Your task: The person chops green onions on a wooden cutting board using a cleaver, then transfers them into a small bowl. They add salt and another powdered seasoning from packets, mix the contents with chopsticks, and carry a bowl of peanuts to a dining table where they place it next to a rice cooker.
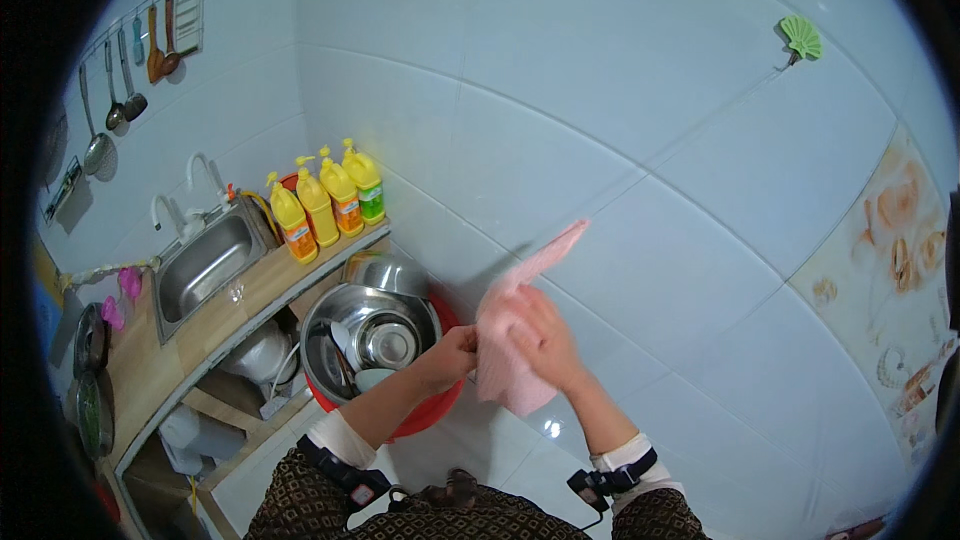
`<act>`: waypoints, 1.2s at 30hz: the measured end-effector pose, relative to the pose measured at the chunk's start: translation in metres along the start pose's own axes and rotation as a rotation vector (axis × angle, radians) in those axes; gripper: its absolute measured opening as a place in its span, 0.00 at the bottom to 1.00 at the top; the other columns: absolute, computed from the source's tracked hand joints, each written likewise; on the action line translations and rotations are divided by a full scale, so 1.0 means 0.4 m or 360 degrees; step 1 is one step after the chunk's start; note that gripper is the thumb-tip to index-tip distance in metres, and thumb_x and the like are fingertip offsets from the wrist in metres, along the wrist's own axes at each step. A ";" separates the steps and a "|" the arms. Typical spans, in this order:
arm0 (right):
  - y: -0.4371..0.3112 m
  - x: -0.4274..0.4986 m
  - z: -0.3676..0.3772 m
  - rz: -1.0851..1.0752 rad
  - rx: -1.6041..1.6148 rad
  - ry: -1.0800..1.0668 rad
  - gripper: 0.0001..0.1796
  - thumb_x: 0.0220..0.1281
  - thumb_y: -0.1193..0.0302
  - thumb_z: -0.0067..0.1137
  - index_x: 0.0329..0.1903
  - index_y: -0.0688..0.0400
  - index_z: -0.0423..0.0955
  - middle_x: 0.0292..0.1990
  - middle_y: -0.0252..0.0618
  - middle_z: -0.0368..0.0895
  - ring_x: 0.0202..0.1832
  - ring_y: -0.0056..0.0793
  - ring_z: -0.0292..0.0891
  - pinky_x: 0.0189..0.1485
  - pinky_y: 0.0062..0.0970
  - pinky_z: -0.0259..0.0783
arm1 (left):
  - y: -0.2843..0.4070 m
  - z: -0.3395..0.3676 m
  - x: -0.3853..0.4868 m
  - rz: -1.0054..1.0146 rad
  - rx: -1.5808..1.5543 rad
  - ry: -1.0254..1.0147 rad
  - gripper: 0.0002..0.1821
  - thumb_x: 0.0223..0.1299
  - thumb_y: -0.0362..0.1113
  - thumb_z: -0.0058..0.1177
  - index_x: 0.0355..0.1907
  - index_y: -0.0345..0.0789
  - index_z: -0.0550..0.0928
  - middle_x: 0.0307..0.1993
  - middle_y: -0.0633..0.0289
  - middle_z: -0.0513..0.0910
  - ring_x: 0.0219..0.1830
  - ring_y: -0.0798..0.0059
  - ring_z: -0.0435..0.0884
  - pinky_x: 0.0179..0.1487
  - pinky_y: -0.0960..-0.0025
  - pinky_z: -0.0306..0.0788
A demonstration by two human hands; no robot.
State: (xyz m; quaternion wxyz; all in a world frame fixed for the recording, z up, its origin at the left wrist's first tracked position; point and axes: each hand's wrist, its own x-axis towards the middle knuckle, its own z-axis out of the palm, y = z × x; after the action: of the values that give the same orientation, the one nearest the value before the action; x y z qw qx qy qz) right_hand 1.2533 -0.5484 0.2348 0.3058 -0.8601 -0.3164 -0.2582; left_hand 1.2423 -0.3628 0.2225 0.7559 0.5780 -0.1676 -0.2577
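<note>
A pink cloth [510, 367] hangs in front of me near the white tiled wall, with one narrow corner sticking up to the right. My right hand [544, 334] is pressed on the cloth and grips it, slightly blurred. At the cloth's left edge, the curled fingers of my left hand [454, 355] pinch it. Whether something lies inside the folds is hidden. Below and left of the hands, a large steel basin [319, 315] holds a smaller steel bowl [390, 343], a pale bowl [373, 379] and utensils. It sits in a red tub [431, 420].
Left is a wooden counter [259, 281] with a steel sink [206, 266] and several yellow pump bottles [318, 206]. Shelves beneath hold a rice cooker [262, 352]. Ladles and spatulas [155, 45] hang on the wall. A green shell-shaped hook [801, 37] is at upper right.
</note>
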 end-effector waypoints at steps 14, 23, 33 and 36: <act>0.063 -0.072 0.166 0.0655 0.0426 0.1019 0.29 0.65 0.55 0.37 0.60 0.64 0.54 0.57 0.50 0.63 0.56 0.40 0.63 0.57 0.37 0.62 | -0.009 0.038 0.082 0.0624 -0.1318 0.0101 0.18 0.63 0.36 0.44 0.54 0.34 0.69 0.48 0.62 0.75 0.50 0.75 0.73 0.54 0.69 0.67; 0.066 0.166 0.099 0.0319 0.0483 0.0539 0.34 0.63 0.52 0.40 0.62 0.62 0.51 0.55 0.53 0.64 0.54 0.47 0.66 0.53 0.41 0.68 | -0.032 0.015 0.044 0.0571 -0.0794 0.0249 0.20 0.60 0.42 0.50 0.52 0.36 0.69 0.44 0.69 0.75 0.45 0.83 0.72 0.47 0.74 0.68; -0.038 0.156 0.225 0.0801 0.1194 0.0104 0.35 0.61 0.49 0.43 0.62 0.61 0.52 0.58 0.55 0.59 0.58 0.50 0.59 0.58 0.44 0.59 | -0.053 -0.096 -0.305 0.0992 0.0073 0.0590 0.20 0.61 0.45 0.50 0.46 0.30 0.71 0.40 0.64 0.76 0.43 0.81 0.72 0.47 0.75 0.66; -0.106 0.112 0.307 0.1080 0.1567 -0.0357 0.36 0.61 0.48 0.44 0.62 0.60 0.52 0.59 0.55 0.58 0.60 0.51 0.56 0.60 0.45 0.57 | -0.070 -0.120 -0.460 0.0992 0.0471 0.0976 0.19 0.60 0.41 0.49 0.45 0.26 0.70 0.40 0.55 0.76 0.44 0.74 0.71 0.49 0.69 0.65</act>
State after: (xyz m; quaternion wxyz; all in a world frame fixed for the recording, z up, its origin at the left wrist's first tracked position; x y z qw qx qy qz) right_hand 1.2843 -0.4206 0.1954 0.6977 -0.6924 -0.1371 0.1226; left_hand 1.1141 -0.2232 0.1904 0.7213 0.6514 -0.1370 0.1914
